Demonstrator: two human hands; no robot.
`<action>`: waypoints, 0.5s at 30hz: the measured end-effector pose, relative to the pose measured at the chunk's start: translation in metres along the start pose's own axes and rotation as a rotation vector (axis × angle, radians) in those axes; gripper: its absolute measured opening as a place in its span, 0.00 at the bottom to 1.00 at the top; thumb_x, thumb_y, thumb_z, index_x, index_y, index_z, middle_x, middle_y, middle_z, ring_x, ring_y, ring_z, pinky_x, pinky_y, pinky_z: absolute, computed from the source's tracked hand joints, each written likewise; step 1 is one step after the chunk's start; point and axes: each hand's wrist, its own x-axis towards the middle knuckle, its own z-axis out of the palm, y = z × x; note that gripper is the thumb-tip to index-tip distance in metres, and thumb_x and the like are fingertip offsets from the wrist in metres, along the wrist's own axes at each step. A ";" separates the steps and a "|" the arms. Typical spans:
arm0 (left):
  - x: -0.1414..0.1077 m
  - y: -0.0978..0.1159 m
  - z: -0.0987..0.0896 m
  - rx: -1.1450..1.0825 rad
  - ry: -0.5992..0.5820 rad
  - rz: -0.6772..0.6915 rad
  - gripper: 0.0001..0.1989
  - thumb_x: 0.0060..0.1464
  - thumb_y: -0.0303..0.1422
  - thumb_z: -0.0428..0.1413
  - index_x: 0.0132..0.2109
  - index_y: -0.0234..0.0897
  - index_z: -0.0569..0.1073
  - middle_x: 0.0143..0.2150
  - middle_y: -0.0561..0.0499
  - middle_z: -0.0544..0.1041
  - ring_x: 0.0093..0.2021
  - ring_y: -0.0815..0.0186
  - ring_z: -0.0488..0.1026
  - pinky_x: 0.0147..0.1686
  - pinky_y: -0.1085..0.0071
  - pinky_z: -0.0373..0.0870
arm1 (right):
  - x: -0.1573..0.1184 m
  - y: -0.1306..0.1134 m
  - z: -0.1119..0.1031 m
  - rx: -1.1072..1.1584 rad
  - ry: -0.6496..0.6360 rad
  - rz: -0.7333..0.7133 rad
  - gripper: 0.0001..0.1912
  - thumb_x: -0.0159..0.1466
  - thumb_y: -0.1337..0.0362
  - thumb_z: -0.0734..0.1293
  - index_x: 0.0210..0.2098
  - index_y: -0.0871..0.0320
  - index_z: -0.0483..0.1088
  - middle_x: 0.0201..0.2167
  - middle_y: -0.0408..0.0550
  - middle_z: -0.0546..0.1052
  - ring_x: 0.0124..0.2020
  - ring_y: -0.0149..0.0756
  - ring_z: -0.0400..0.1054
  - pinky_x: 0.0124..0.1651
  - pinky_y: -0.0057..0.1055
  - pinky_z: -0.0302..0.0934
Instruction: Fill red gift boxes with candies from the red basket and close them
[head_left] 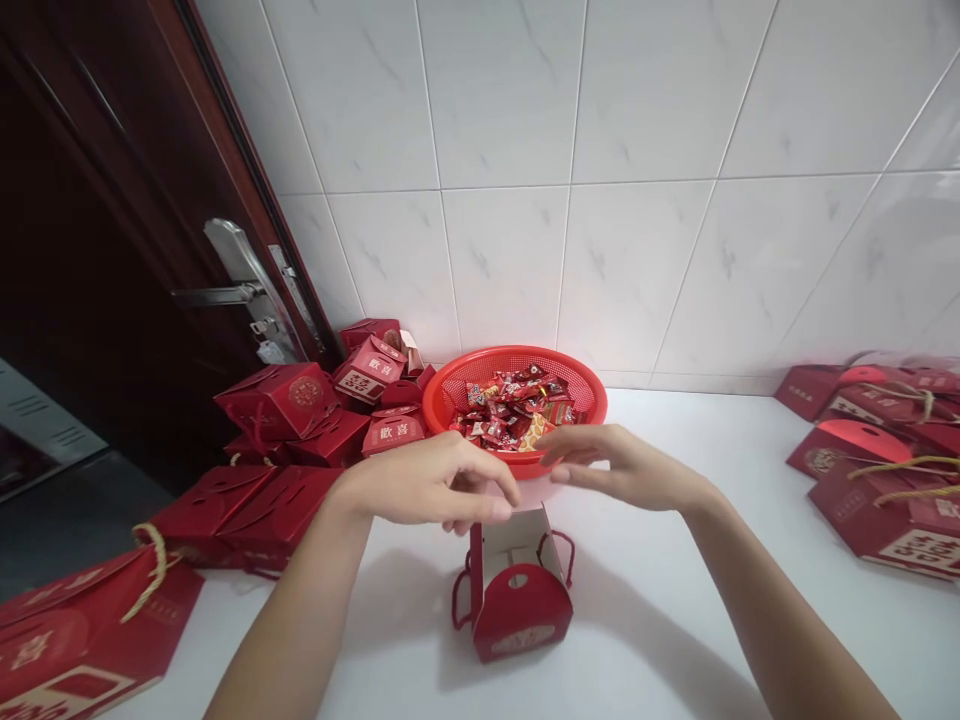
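A small red gift box (521,615) stands on the white table with its top flaps up, showing a pale interior and dark red cord handles at its sides. Above its back left edge hovers my left hand (435,480), fingers loosely bent and apart, with nothing visible in it. My right hand (622,468) hangs over the space between the box and the basket, fingers stretched out and thumb apart, also with nothing visible. Just beyond both hands sits a red plastic basket (592,385) filled with wrapped candies (510,400) in mostly red wrappers.
Folded red gift boxes (281,400) are piled at the left, and a larger one (90,640) with yellow cord stands nearest. More red boxes (892,500) lie at the right edge. A tiled wall (502,250) rises behind the table (660,570). A dark door (135,200) stands at left.
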 end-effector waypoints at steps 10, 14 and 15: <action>0.107 -0.064 -0.044 0.292 0.042 -0.243 0.18 0.51 0.26 0.52 0.47 0.38 0.80 0.41 0.50 0.83 0.40 0.63 0.79 0.36 0.76 0.71 | 0.086 0.054 -0.023 -0.254 0.361 0.142 0.12 0.64 0.72 0.63 0.40 0.60 0.78 0.41 0.50 0.82 0.41 0.38 0.76 0.45 0.32 0.68; 0.141 -0.081 -0.054 0.362 0.072 -0.275 0.25 0.46 0.21 0.51 0.51 0.39 0.80 0.44 0.49 0.83 0.44 0.59 0.79 0.37 0.73 0.71 | 0.101 0.070 -0.018 -0.377 0.336 0.197 0.13 0.64 0.74 0.62 0.41 0.59 0.78 0.42 0.51 0.82 0.45 0.40 0.75 0.48 0.31 0.65; 0.145 -0.083 -0.057 0.380 0.109 -0.272 0.28 0.46 0.21 0.50 0.53 0.40 0.78 0.47 0.48 0.83 0.47 0.59 0.78 0.40 0.73 0.71 | 0.102 0.073 -0.016 -0.385 0.327 0.206 0.14 0.64 0.74 0.62 0.42 0.59 0.77 0.43 0.51 0.82 0.47 0.41 0.74 0.48 0.31 0.65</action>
